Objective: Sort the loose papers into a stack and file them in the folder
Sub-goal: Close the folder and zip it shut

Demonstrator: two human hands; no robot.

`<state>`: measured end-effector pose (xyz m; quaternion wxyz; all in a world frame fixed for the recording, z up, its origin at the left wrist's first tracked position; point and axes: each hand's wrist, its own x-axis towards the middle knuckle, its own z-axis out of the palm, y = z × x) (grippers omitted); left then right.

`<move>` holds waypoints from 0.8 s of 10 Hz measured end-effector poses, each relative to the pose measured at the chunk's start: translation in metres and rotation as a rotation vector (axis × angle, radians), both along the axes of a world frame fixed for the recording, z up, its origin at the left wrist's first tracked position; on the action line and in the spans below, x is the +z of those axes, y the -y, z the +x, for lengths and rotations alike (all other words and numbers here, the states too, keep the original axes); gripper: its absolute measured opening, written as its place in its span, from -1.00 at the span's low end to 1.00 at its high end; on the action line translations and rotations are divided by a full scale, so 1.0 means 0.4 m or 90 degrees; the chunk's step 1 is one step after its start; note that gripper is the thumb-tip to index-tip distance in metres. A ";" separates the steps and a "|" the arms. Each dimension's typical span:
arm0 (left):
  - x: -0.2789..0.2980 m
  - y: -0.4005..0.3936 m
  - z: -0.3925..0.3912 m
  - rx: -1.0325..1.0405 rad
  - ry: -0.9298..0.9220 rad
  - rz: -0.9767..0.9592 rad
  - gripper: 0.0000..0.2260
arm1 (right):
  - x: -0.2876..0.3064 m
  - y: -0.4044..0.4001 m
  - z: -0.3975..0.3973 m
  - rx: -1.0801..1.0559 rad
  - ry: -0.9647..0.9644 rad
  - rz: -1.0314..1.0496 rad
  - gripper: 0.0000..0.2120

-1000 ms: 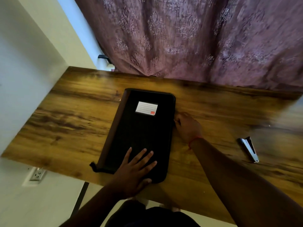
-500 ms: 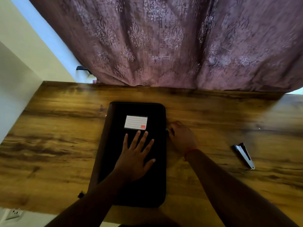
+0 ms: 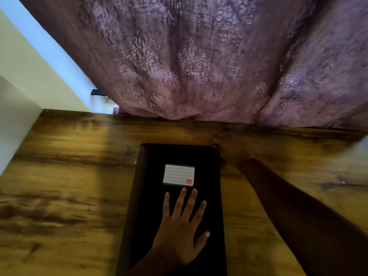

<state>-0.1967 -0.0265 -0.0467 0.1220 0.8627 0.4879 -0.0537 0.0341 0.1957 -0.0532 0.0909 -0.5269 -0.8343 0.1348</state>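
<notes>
Left hand (image 3: pixel 179 234): we press it flat, fingers spread, on the closed folder (image 3: pixel 207 204).
Right hand (image 3: pixel 229 150): at the folder's far corner; blurred, so we can't tell its grip.

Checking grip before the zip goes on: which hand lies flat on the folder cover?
The left hand, fingers spread flat just below the white label. The right hand is at the folder's far right corner instead.
</notes>
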 end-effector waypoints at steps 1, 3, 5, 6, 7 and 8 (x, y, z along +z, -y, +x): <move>0.011 -0.048 -0.027 -0.053 0.007 0.016 -0.38 | 0.010 -0.025 -0.004 0.068 0.005 -0.001 -0.82; 0.027 -0.229 -0.106 -0.005 -0.027 0.051 -0.38 | 0.032 -0.123 -0.056 0.189 -0.001 -0.003 -0.79; 0.017 -0.223 -0.105 -0.042 -0.003 0.048 -0.35 | 0.040 -0.195 -0.149 0.251 0.062 -0.120 -0.86; 0.017 -0.228 -0.107 -0.031 0.004 0.042 -0.27 | 0.041 -0.211 -0.255 0.201 0.018 -0.204 -0.76; 0.015 -0.223 -0.103 -0.025 -0.003 0.036 -0.22 | 0.031 -0.214 -0.311 0.225 0.026 -0.180 -0.68; 0.009 -0.227 -0.107 -0.022 -0.004 0.040 -0.23 | 0.002 -0.218 -0.426 0.273 0.051 -0.150 -0.64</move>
